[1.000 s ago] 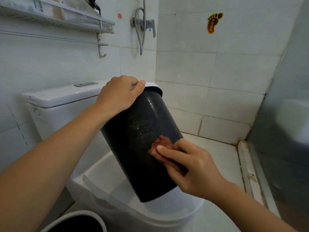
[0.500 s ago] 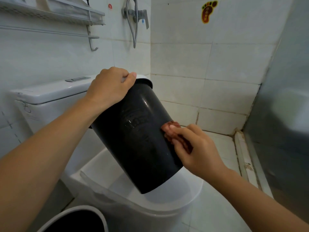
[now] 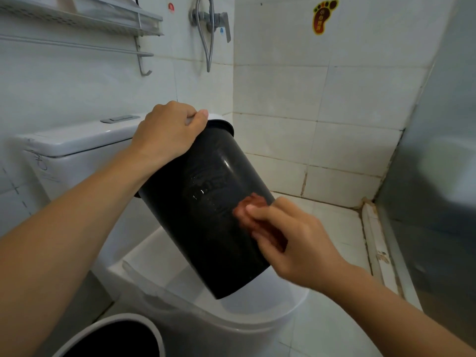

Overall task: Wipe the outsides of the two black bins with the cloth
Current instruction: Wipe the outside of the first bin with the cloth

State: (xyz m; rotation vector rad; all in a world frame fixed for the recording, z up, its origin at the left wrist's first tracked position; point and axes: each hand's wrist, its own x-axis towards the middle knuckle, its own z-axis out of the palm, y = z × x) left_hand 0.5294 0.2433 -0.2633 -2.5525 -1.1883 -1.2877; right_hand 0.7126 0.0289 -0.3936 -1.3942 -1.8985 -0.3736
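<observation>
- above the closed toilet lid (image 3: 257,313), a black bin (image 3: 206,215) is held tilted, its rim up and to the left and its base slanted down toward the lid; whether the base touches the lid cannot be told.
- the bin is gripped at its rim by the left hand (image 3: 167,135), fingers curled over the edge; the tilt is judged to be kept so that the side wall faces the person and can be reached.
- a reddish-brown cloth (image 3: 251,210) is pressed against the lower right of the bin's outer wall by the right hand (image 3: 296,240); the fingers are laid fairly straight over the cloth, which is pinned flat against the wall and not balled up, though the hand is blurred and the thumb's hold cannot be made out.
- wet streaks and a sheen are seen on the wall above the cloth, so this face is judged to be mid-wipe; the far side is hidden and its state cannot be told.
- a second bin (image 3: 113,338), dark inside with a pale rim, is seen at the bottom left on the floor, well apart from both hands; it is judged to be waiting its turn.
- the bin is probably worked over the toilet so that drips are kept off the floor tiles (image 3: 334,331).
- a slip at the rim is the likeliest fault, since the wet wall is pushed sideways by the cloth.
</observation>
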